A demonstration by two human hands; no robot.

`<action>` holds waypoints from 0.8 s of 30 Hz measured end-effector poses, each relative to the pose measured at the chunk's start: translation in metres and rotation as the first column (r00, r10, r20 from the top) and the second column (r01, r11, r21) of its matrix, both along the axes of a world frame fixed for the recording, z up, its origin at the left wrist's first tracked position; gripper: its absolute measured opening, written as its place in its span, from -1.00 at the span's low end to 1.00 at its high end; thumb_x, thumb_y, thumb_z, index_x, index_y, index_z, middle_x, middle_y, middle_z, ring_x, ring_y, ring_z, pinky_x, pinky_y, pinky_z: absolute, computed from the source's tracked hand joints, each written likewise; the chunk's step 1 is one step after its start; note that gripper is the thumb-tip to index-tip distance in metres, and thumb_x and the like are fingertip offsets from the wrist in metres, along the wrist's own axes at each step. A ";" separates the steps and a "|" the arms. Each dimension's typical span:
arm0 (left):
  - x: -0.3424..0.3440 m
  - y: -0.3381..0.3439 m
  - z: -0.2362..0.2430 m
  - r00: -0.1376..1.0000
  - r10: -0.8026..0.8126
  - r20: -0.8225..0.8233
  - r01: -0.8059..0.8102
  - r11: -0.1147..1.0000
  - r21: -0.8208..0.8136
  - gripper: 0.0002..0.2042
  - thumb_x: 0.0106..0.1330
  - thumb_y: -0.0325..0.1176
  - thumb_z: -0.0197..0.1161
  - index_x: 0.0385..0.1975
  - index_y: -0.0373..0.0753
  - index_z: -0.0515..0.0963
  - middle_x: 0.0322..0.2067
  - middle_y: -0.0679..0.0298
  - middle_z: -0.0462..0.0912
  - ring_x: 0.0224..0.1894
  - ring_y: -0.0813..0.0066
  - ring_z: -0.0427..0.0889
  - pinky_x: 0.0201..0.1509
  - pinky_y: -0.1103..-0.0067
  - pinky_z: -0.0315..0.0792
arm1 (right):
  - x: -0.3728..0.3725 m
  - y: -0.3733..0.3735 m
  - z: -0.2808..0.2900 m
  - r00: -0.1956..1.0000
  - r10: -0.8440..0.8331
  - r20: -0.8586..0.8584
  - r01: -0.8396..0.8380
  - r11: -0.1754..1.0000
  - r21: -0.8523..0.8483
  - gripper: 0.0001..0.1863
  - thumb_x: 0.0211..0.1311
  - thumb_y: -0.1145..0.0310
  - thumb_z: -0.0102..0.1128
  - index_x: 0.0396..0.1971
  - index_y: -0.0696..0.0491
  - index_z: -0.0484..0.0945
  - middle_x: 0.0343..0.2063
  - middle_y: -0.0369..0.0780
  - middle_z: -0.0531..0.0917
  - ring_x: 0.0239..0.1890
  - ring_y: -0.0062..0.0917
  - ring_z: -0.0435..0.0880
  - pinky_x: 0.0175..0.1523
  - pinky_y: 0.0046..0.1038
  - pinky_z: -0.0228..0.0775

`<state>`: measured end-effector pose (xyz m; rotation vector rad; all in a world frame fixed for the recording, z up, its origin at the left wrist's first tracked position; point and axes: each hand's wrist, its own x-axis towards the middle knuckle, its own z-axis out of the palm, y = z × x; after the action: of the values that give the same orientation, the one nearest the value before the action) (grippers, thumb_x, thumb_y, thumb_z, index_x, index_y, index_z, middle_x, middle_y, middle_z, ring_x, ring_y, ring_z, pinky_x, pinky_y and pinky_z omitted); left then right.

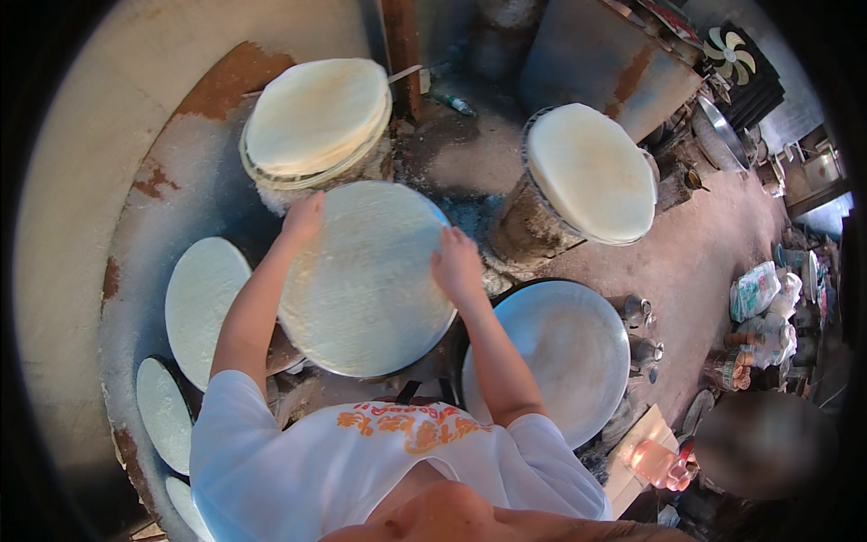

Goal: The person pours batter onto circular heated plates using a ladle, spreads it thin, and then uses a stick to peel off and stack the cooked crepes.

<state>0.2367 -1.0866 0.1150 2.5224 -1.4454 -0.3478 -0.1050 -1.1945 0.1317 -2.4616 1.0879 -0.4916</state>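
In front of me, a broad pale flatbread (366, 280) covers a round griddle (359, 373), whose dark rim shows along the near side. At its far left edge is my left hand (305, 217), fingers closed on the border. My right hand (459, 264) is curled closed at the right edge, its fingertips partly hidden. The flatbread's edge seems to be in both hands, though the exact grip is too small to make out. Immediately right of it, beneath my right forearm, sits another round griddle (551, 361) with a bare grey surface.
Stacks of pale round sheets rest on drum-like stands, one far left (316, 117) and one far right (591, 172). More coated griddles (206, 307) line the curved wall at left. A pink-red bottle (659, 465), bags (757, 291) and a fan (730, 56) are at right.
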 end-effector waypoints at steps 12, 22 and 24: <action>0.015 0.011 0.008 0.992 -0.009 -0.127 -0.032 0.947 -0.319 -0.85 0.18 -0.39 0.18 -0.34 -0.32 0.50 -0.32 0.04 0.57 -0.26 0.11 0.56 -0.23 0.35 0.42 | 0.040 0.021 0.034 0.948 -0.221 0.227 0.260 0.952 -0.160 -0.92 0.05 0.38 0.13 -0.51 0.06 0.53 -0.46 -0.19 0.55 -0.32 -0.24 0.52 -0.24 -0.25 0.40; -0.037 0.140 0.110 0.951 -0.203 -0.235 -0.097 0.526 -0.845 -0.92 0.16 -0.59 0.17 -0.41 -0.33 0.41 -0.38 0.22 0.45 -0.35 0.40 0.44 -0.23 0.59 0.34 | -0.018 0.114 0.111 0.769 0.010 0.639 0.060 0.994 -0.088 -0.84 -0.05 0.66 0.23 -0.44 0.14 0.49 -0.46 -0.17 0.51 -0.47 -0.43 0.46 -0.40 -0.53 0.32; -0.052 0.161 0.147 0.950 -0.215 -0.226 -0.096 0.486 -0.868 -0.92 0.16 -0.59 0.16 -0.41 -0.32 0.40 -0.39 0.23 0.45 -0.34 0.41 0.44 -0.23 0.59 0.34 | -0.040 0.117 0.123 0.725 -0.013 0.688 0.016 1.000 0.003 -0.88 0.02 0.62 0.22 -0.46 0.14 0.47 -0.43 -0.22 0.51 -0.44 -0.54 0.46 -0.37 -0.58 0.32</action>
<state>0.1843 -0.9259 0.2616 1.4808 -1.1376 0.0290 -0.1446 -1.0779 0.2550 -1.9646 0.7687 -1.2881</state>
